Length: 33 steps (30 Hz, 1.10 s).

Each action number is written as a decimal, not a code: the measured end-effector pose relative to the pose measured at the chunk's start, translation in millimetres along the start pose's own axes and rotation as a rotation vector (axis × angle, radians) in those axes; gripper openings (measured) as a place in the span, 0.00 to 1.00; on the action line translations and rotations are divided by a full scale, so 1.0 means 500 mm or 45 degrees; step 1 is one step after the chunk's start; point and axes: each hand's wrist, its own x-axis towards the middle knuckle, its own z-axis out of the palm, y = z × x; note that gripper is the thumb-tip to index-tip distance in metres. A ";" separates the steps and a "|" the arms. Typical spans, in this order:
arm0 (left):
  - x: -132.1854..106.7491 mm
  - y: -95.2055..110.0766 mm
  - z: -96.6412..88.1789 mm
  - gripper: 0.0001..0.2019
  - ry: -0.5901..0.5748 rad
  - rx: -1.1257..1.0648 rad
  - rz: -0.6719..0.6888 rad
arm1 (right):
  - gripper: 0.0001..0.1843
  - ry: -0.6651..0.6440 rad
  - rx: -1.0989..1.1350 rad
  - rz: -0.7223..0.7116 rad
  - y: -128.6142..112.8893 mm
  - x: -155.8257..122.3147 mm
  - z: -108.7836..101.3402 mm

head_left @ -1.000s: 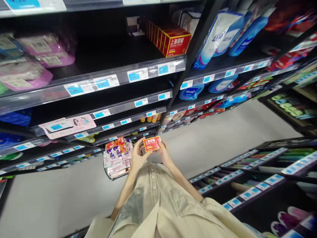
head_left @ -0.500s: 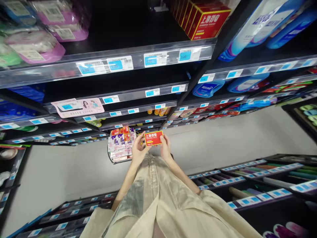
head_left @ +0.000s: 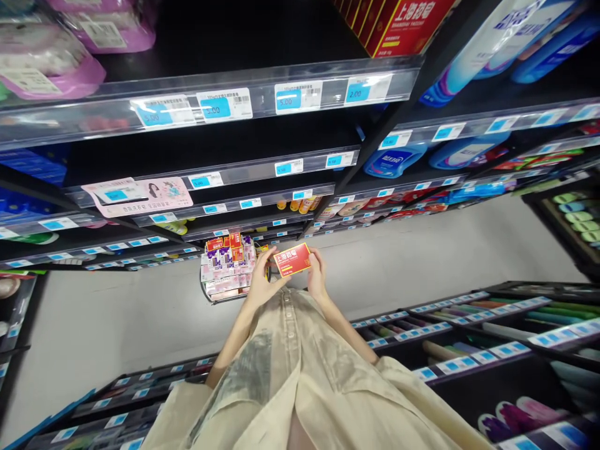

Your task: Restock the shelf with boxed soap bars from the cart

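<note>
A small red soap box (head_left: 292,259) with yellow edges and white Chinese lettering is held in front of my body, its printed front facing up and slightly tilted. My left hand (head_left: 262,279) grips its left end, with the thumb along the lower edge. On the other end, my right hand (head_left: 317,274) is closed with the fingers at the right edge. Just left of my left hand stands a basket (head_left: 212,300) heaped with pink-and-white boxes (head_left: 228,275) and several red boxes (head_left: 235,240) on top. Matching red boxes (head_left: 407,28) stand in a row on the upper shelf.
Ahead are black shelves with clear price strips (head_left: 262,103). Pink-wrapped packs (head_left: 107,28) sit upper left, and blue detergent bottles (head_left: 395,161) stand at right. Behind me another low shelf unit (head_left: 450,340) borders the grey aisle floor (head_left: 403,262).
The red box has tilted, its right end rising a little, and my right thumb no longer lies across its front. The view has shifted slightly, with the shelves moving up.
</note>
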 end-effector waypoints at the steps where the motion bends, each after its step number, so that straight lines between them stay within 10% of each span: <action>1: 0.001 0.005 0.000 0.38 -0.032 0.124 0.031 | 0.26 0.003 -0.060 -0.030 -0.003 0.000 -0.005; 5: 0.008 0.009 0.003 0.33 0.002 0.437 0.103 | 0.32 -0.228 -0.196 -0.082 -0.014 -0.005 -0.019; 9: 0.008 -0.001 0.002 0.32 0.069 0.066 -0.087 | 0.38 -0.567 -0.130 -0.080 -0.025 -0.009 -0.011; 15: -0.010 0.043 -0.020 0.35 0.084 -0.451 -0.190 | 0.22 -0.295 -0.283 -0.094 -0.023 -0.009 0.004; 22: -0.013 0.052 -0.016 0.37 -0.002 -0.566 -0.199 | 0.22 -0.572 -0.258 -0.001 -0.018 -0.019 0.007; 33: -0.012 0.035 -0.015 0.36 -0.052 -0.640 -0.179 | 0.22 -0.567 -0.305 -0.007 -0.021 -0.020 0.001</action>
